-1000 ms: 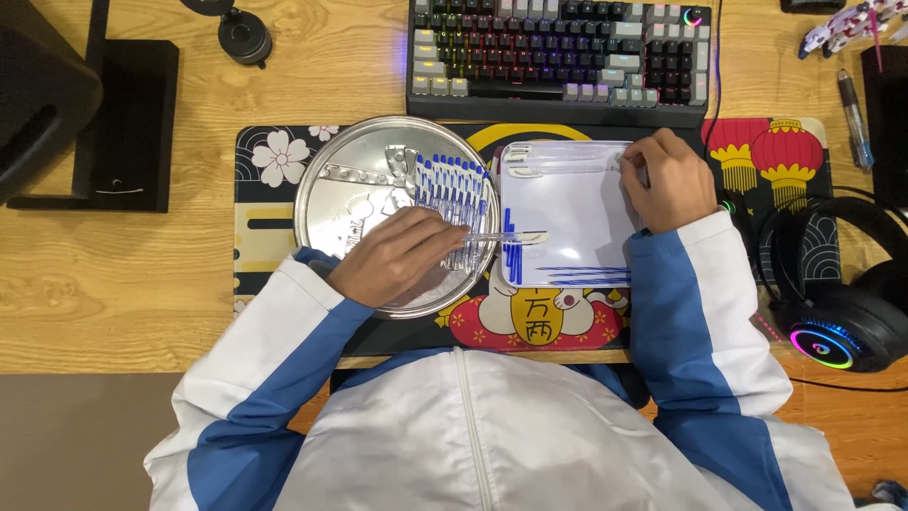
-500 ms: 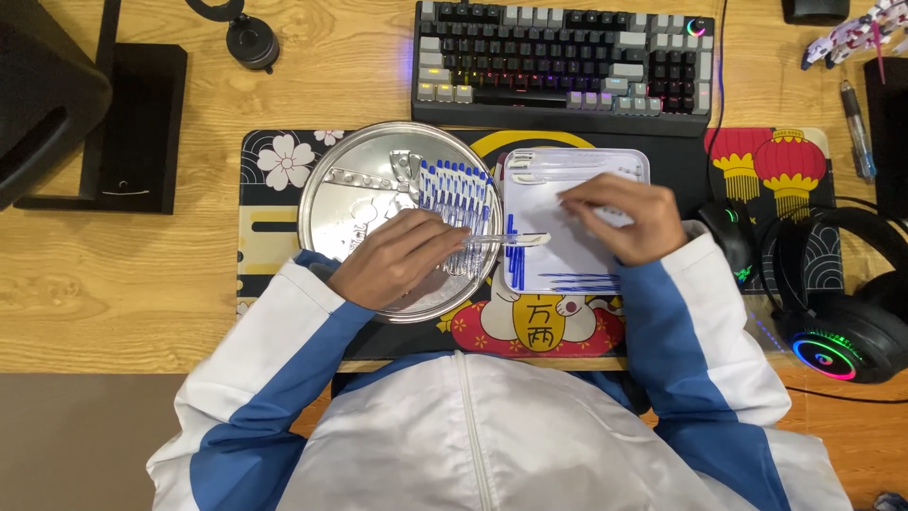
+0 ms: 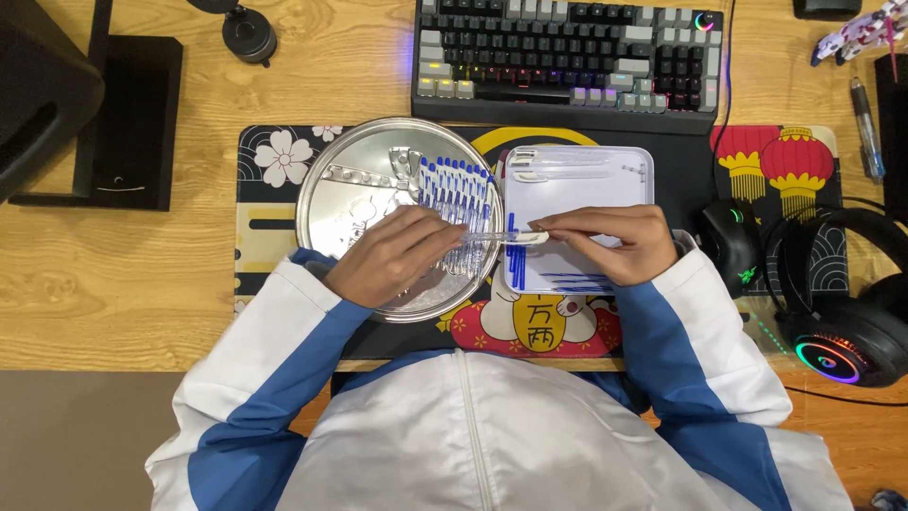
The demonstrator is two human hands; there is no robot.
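My left hand (image 3: 392, 257) rests over the round silver tray (image 3: 331, 203) and pinches one end of a clear pen barrel (image 3: 492, 237). My right hand (image 3: 610, 243) lies over the white rectangular tray (image 3: 577, 194) and pinches the barrel's other, white end. The barrel lies level across the gap between the two trays. A row of several blue-capped clear pens (image 3: 456, 185) lies in the silver tray just beyond my left fingers. Clear barrels (image 3: 558, 161) sit at the white tray's far edge, and blue refills (image 3: 572, 280) at its near edge.
Both trays sit on a patterned desk mat (image 3: 274, 161) on a wooden desk. A keyboard (image 3: 567, 57) lies beyond them. A black mouse (image 3: 730, 248) and a headset (image 3: 842, 312) are to the right, and a black stand (image 3: 128, 123) to the left.
My right hand has come left from the white tray's far right corner and now meets my left hand on the clear barrel. My left hand has stayed over the silver tray.
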